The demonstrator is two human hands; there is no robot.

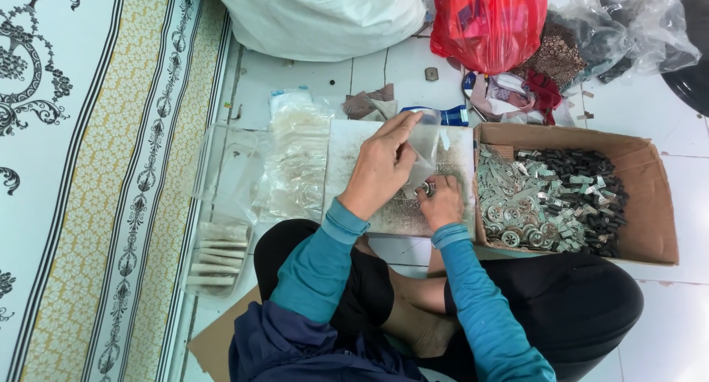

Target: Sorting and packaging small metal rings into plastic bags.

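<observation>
My left hand (380, 168) holds a small clear plastic bag (427, 149) open above a worn white board (347, 153) lying on the floor. My right hand (441, 201) is closed on a few small metal parts at the mouth of that bag. Loose small metal bits lie on the board under both hands. Right beside my right hand stands a cardboard box (650, 205) filled with silver metal pieces and black cylindrical parts.
A pile of empty clear bags (295, 157) lies left of the board, and a clear tray of filled packets (216, 260) sits by my left knee. A white sack (317, 16), a red plastic bag (487, 20) and clear bags stand beyond. A patterned mat (88, 183) covers the left.
</observation>
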